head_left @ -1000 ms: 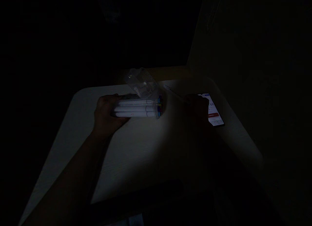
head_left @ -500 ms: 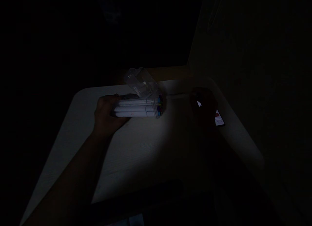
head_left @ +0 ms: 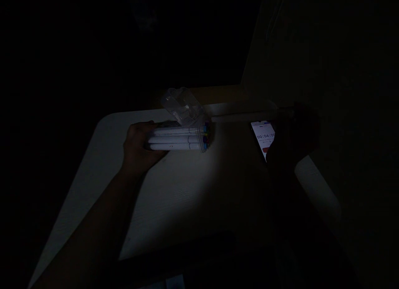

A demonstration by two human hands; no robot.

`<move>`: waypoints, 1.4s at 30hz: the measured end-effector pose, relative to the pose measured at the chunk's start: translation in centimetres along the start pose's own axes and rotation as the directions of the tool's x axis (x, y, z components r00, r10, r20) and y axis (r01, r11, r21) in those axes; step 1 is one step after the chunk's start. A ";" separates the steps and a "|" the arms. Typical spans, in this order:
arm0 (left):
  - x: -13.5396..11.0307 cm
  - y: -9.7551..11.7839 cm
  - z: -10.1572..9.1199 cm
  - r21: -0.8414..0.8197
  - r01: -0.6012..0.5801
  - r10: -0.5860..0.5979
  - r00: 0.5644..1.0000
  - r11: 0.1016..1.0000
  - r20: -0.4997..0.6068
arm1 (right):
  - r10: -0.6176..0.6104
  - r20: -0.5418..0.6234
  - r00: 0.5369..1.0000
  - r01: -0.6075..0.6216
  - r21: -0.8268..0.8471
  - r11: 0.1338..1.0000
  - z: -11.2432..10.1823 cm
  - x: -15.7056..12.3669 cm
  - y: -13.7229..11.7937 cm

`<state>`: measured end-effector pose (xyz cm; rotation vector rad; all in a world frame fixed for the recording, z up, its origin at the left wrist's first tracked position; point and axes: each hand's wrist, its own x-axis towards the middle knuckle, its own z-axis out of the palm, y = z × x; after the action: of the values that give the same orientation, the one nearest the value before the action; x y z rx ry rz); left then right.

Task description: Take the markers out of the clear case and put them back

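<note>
My left hand (head_left: 137,145) is closed around a clear plastic case (head_left: 202,151) lying on its side above the table, its lid (head_left: 182,104) flipped up at the back. Inside are several white markers (head_left: 174,140), their coloured ends facing right. To the right, in deep shadow, my right hand (head_left: 301,133) appears closed on one end of a long pale marker (head_left: 246,116). That marker stretches left toward the case mouth; its outline is dim and blurred. Finger details of the right hand are mostly lost in the dark.
A lit phone (head_left: 261,133) showing a timer lies on the white table (head_left: 102,156), partly covered by my right hand and wrist. A large dark panel (head_left: 199,43) stands behind the table. Dark shapes lie along the near edge.
My right hand has moved right, away from the case, and more of the pale marker shows. More of the phone screen is uncovered. My left hand and the case stay nearly in place.
</note>
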<state>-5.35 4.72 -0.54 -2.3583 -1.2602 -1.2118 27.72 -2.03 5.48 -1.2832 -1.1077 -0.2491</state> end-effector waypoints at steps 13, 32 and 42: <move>0.3 0.3 0.1 0.000 -0.017 0.017 0.999 1.000 -0.048 | -0.028 -0.094 0.995 0.028 -0.002 1.000 0.4 -0.9 0.0; 0.3 0.4 -0.2 0.015 0.000 0.000 1.000 1.000 0.003 | -0.002 0.401 0.916 -0.038 0.093 0.995 3.0 -4.4 -0.6; 0.4 0.8 -0.3 -0.021 0.037 -0.037 0.999 0.999 0.034 | -0.199 0.651 0.733 0.115 0.170 0.979 3.5 -6.4 -2.8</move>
<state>-4.79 4.36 0.06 -2.3905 -1.3134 -1.2076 20.75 -2.64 1.99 -1.1943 -1.8253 0.1792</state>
